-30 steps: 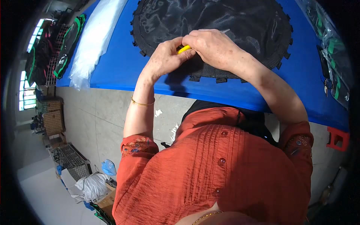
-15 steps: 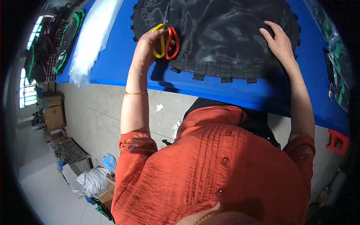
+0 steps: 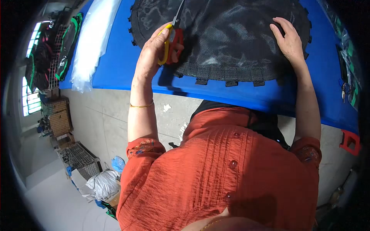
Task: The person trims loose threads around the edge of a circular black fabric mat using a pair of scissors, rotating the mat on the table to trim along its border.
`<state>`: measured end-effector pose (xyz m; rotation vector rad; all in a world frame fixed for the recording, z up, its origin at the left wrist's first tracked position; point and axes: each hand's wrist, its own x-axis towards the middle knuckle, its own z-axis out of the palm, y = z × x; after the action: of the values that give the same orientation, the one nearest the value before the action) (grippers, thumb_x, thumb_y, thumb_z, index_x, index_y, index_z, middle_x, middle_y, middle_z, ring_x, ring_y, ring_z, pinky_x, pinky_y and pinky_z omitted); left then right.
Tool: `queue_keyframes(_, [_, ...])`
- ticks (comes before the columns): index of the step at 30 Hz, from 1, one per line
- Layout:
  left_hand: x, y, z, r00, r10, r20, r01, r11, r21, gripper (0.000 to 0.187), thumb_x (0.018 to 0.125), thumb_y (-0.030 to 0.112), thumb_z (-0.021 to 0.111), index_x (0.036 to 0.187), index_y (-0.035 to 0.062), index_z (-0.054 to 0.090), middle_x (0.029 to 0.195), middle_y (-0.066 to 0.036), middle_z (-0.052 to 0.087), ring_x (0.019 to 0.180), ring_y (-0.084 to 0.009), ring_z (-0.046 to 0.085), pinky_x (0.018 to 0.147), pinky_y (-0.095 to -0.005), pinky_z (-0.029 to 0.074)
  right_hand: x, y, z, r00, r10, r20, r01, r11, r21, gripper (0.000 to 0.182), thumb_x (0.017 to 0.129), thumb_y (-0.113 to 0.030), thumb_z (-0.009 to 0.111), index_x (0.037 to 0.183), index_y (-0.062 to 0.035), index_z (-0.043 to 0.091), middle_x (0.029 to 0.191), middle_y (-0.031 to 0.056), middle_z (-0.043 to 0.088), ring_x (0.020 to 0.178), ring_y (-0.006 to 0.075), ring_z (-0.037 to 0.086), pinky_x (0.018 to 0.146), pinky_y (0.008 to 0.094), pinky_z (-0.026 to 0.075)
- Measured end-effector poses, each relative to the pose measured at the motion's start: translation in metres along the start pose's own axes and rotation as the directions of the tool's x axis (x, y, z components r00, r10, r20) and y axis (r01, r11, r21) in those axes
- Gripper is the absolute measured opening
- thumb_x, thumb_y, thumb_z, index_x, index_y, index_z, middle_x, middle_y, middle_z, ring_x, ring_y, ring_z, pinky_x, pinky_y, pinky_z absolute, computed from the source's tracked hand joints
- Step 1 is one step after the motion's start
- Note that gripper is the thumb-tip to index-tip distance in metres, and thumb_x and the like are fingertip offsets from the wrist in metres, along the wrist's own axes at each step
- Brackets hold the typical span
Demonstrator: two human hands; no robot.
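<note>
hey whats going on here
A person's left hand holds scissors, blades pointing away from the body, above the left part of a round black mesh with tabs around its edge. The right hand is open at the mesh's right side. The mesh lies on a blue table.

Blue table [image 3: 117, 57] bearing a black mesh [image 3: 231, 46] with a tabbed rim. Clear plastic sheeting [image 3: 90, 42] lies at left, green-and-black packages [image 3: 350, 57] at right.
</note>
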<state>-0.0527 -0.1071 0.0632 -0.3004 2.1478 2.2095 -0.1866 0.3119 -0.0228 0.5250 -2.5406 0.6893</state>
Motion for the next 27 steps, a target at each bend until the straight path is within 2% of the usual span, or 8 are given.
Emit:
queue_keyframes(2, [-0.001,-0.003,-0.005,1.0,0.011,0.027,-0.011,1.0,0.006,0.056,0.108,0.049,0.061,0.144,0.0075,0.064,0.098,-0.014,0.076,0.072,-0.0152,0.066,0.067,-0.0284,0.051,0.0,-0.001,-0.001,1.0,0.002,0.002,-0.002,1.0,-0.01,0.041,0.104,-0.039,0.067,0.131,-0.0079,0.071,0.138,0.0137,0.069,0.13,0.0365,0.064,0.111,0.0441,0.05])
queue_keyframes(5, [0.023,-0.019,-0.032,0.998,-0.055,-0.006,0.054,0.987,-0.155,0.054,0.108,0.057,0.057,0.129,0.009,0.068,0.093,-0.016,0.076,0.068,-0.0163,0.064,0.062,-0.0296,0.049,0.0,-0.003,-0.001,1.0,0.003,0.002,-0.003,0.999,-0.038,0.041,0.104,-0.038,0.067,0.131,-0.008,0.071,0.138,0.0139,0.069,0.13,0.0367,0.064,0.111,0.0443,0.05])
queue_keyframes(6, [0.033,-0.017,-0.039,0.994,0.003,0.108,0.018,0.981,-0.193,0.058,0.107,0.065,0.052,0.121,0.0109,0.066,0.092,-0.017,0.075,0.065,-0.0192,0.062,0.058,-0.0318,0.046,0.0,-0.003,-0.001,1.0,0.0,0.002,0.0,0.999,-0.04,0.04,0.104,-0.038,0.067,0.131,-0.0082,0.071,0.138,0.0138,0.069,0.13,0.0368,0.064,0.111,0.0445,0.05])
queue_keyframes(9, [0.044,-0.029,-0.041,0.979,-0.014,0.206,0.103,0.899,-0.426,0.063,0.106,0.068,0.049,0.128,0.01,0.063,0.091,-0.019,0.073,0.062,-0.0214,0.059,0.057,-0.0334,0.045,0.001,-0.001,0.001,1.0,-0.012,-0.005,0.011,0.999,-0.045,0.04,0.104,-0.038,0.067,0.131,-0.0084,0.07,0.138,0.0139,0.069,0.129,0.037,0.064,0.11,0.0449,0.05])
queue_keyframes(14, [0.028,-0.019,0.004,0.981,-0.082,0.173,0.128,0.954,-0.271,0.068,0.106,0.07,0.046,0.129,0.0076,0.06,0.09,-0.019,0.071,0.06,-0.0206,0.055,0.056,-0.0338,0.044,0.0,0.0,0.003,1.0,-0.023,-0.011,0.022,0.997,-0.069,0.04,0.104,-0.038,0.066,0.13,-0.0076,0.07,0.137,0.0145,0.069,0.127,0.0375,0.065,0.109,0.0456,0.051])
queue_keyframes(18, [0.037,-0.025,-0.013,0.969,-0.075,0.234,0.164,0.908,-0.385,0.07,0.106,0.072,0.044,0.129,0.0069,0.059,0.087,-0.018,0.07,0.059,-0.0196,0.053,0.055,-0.0331,0.043,0.0,0.0,0.003,0.999,-0.032,-0.015,0.031,0.998,-0.059,0.04,0.104,-0.038,0.067,0.13,-0.0078,0.07,0.136,0.0144,0.069,0.127,0.0373,0.065,0.108,0.0456,0.051])
queue_keyframes(25, [0.023,-0.018,0.019,0.977,-0.1,0.189,0.147,0.957,-0.251,0.067,0.108,0.068,0.045,0.132,0.0068,0.058,0.087,-0.016,0.07,0.06,-0.0172,0.054,0.057,-0.0312,0.045,0.0,-0.001,0.005,0.998,-0.048,-0.037,0.045,0.996,-0.079,0.04,0.105,-0.038,0.066,0.13,-0.0079,0.07,0.135,0.0136,0.07,0.126,0.0368,0.066,0.107,0.0453,0.052])
queue_keyframes(27, [0.034,-0.025,0.0,0.97,-0.024,0.244,0.108,0.936,-0.335,0.067,0.109,0.068,0.043,0.129,0.0068,0.06,0.087,-0.015,0.07,0.061,-0.0167,0.054,0.057,-0.0316,0.045,-0.002,0.0,0.004,0.998,-0.044,-0.041,0.04,0.996,-0.085,0.04,0.105,-0.038,0.066,0.13,-0.0077,0.07,0.135,0.0134,0.07,0.126,0.0365,0.066,0.107,0.0452,0.052])
